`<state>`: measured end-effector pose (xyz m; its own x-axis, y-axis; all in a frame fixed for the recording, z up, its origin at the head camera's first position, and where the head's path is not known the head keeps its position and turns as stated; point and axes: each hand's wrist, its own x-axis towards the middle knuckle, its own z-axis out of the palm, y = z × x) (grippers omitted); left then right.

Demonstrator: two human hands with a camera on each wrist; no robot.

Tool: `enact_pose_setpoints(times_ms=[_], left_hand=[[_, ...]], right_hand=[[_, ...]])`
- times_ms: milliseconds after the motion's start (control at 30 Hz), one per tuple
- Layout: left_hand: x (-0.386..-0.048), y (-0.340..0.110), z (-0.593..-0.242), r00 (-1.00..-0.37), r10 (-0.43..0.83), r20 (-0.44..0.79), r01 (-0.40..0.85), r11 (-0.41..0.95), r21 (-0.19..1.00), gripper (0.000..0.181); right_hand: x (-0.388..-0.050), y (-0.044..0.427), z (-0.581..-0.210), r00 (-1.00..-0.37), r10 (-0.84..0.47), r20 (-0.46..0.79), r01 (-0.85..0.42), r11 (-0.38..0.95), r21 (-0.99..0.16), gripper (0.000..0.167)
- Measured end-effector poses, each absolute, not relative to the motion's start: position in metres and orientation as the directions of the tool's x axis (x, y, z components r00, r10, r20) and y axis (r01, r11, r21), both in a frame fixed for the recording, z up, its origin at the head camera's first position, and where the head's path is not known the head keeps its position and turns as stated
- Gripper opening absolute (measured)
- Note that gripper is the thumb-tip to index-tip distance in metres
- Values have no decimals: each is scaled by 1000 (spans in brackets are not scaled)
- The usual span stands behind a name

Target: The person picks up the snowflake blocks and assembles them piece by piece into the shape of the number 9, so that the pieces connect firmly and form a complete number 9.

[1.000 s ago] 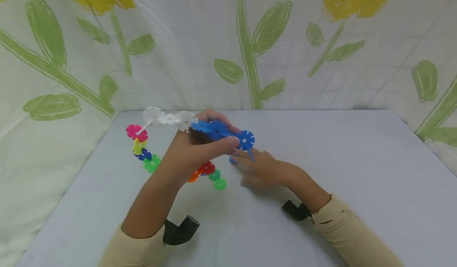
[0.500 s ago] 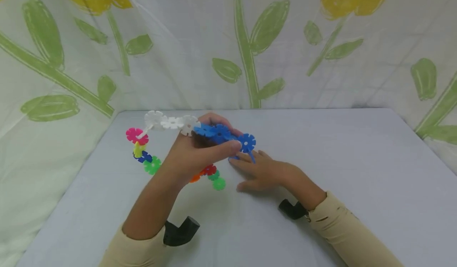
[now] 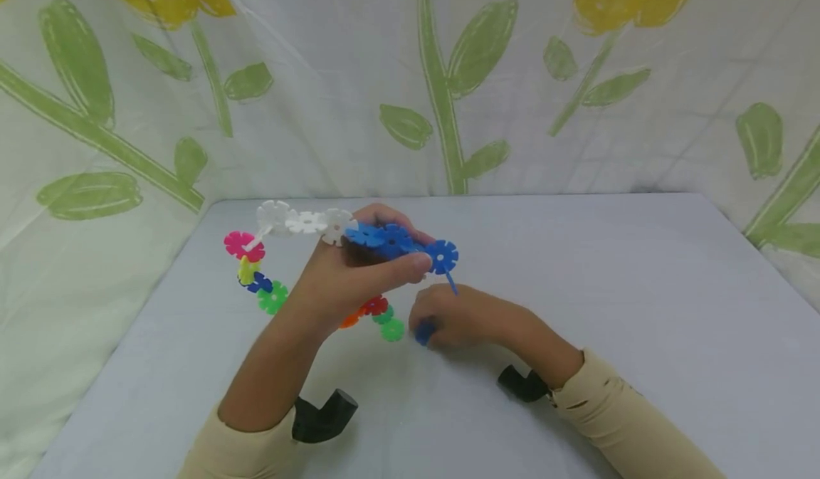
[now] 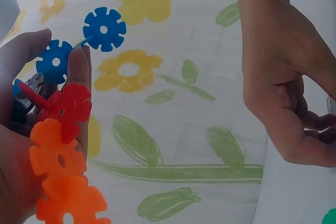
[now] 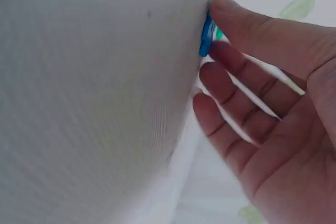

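Head view: left hand (image 3: 352,276) pinches a raised, multicoloured chain of notched plastic discs (image 3: 398,235) by its blue stretch — right hand (image 3: 466,315) pinches an apparently loose blue plastic disc (image 3: 424,333) low over the counter (image 3: 596,272). Step, likely: pickup. Next seemingly calls for steady lifting, slots aligned.

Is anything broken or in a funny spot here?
Nothing looks broken or spilled. One blue piece in the right hand seems separate from the colorful chain the left hand holds, so it's the odd one out.
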<state>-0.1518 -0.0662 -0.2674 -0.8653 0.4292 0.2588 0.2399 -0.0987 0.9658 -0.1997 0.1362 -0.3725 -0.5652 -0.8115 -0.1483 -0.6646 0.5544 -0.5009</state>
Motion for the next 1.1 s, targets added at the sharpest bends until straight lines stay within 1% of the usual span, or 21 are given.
enact_pose_setpoints(times_ms=[67,200,300,433,500,533,633,733,800,867,933,1000,1100], left_hand=[[-152,-66,-267,-865,430,260,239,-103,966,28],[-152,-66,-267,-867,426,259,234,-111,966,28],[-152,-67,-266,-864,424,270,244,-116,963,28],[-153,-69,-266,-859,425,286,254,-133,958,27],[-154,-71,-267,-855,427,295,254,-150,955,27],[-155,-72,-267,-853,428,298,253,-161,954,26],[-158,-79,-267,-840,445,312,235,-220,947,27],[-161,-86,-267,-829,464,312,194,-285,939,30],[-163,-91,-267,-826,470,313,169,-322,931,29],[-164,-94,-267,-823,471,317,159,-345,925,28],[-165,-95,-267,-820,473,322,155,-358,921,26],[-165,-95,-267,-814,480,328,157,-361,919,25],[-165,-94,-267,-800,499,332,163,-352,922,26]], right_hand=[[-197,136,-371,-595,-778,-202,-604,598,-527,22],[-192,138,-368,-627,-731,-268,-526,652,-546,23],[-192,140,-367,-616,-737,-280,-523,648,-555,21],[-194,143,-365,-572,-776,-265,-539,599,-591,21],[-196,146,-362,-539,-815,-213,-560,536,-632,19],[-197,148,-358,-523,-836,-167,-567,488,-664,17],[-197,156,-343,-487,-872,39,-561,279,-779,10],[-190,166,-320,-476,-843,252,-518,37,-854,12],[-181,171,-304,-479,-807,346,-512,-63,-856,17],[-169,175,-291,-477,-782,401,-539,-100,-836,25],[-157,178,-279,-476,-771,423,-578,-88,-812,36],[-146,178,-269,-481,-770,420,-605,-55,-794,51],[-134,176,-261,-494,-783,379,-611,2,-791,71]])
